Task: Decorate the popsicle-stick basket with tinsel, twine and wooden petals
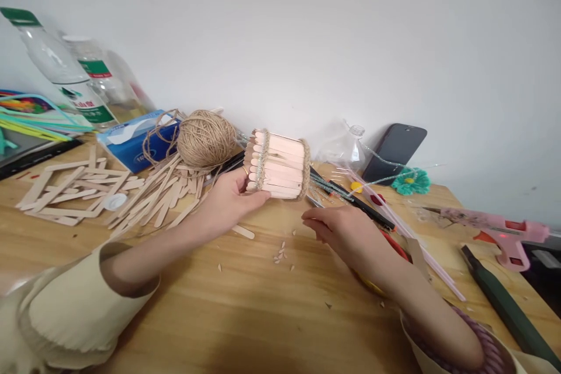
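Note:
My left hand (234,198) grips a small round holder made of craft sticks (280,166), tipped on its side above the table. Braided twine bands (305,168) run round it near both ends, one with a silvery strand beside it. My right hand (339,231) is a little to the right and lower, apart from the holder. Its fingers are bent and close together; whatever they may hold is hidden. Behind it lie pens and silvery pipe cleaners (333,187). A tool with red handles (395,245) lies partly under the right forearm.
Loose craft sticks (153,198), a twine ball (207,139), a blue tissue pack (138,146) and bottles (74,82) stand left. To the right are a phone (397,152), a teal pipe-cleaner flower (411,181), a pink glue gun (504,231) and a dark green-handled tool (504,304).

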Demonstrator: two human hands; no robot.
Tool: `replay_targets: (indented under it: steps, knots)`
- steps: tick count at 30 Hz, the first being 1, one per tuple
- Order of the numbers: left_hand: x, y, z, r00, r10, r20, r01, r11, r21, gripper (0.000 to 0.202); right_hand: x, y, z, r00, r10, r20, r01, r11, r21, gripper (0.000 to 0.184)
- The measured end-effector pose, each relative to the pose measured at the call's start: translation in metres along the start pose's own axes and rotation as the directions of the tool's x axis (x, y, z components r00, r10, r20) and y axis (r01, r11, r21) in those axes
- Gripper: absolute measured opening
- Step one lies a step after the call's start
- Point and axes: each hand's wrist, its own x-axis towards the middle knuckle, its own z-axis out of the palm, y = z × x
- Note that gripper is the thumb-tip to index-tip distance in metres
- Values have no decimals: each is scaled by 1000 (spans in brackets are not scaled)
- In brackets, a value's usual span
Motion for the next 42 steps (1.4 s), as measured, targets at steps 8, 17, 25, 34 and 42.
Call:
replay_targets:
  steps: [8,17,25,34,42]
  knots:
    - [1,-5,-2,998,-37,-48,41,995,87,28,4,-12,16,965,-202,170,186,977,104,23]
    - [0,-2,-1,999,-36,-33,38,997,61,27,7,-8,21,988,-121,96,103,980,173,20]
    - [-4,5,3,998,-59,15,57,995,87,18,-3,-20,-23,978,-13,-208,93,922,377,7]
    - [-20,28,17,967,-115,229,112,993,29,20,-10,-37,-35,936,-128,-329,228,930,287,12]
    - [-26,30,19,955,-136,263,131,991,35,19,-13,-44,-30,882,-223,-414,268,962,52,10]
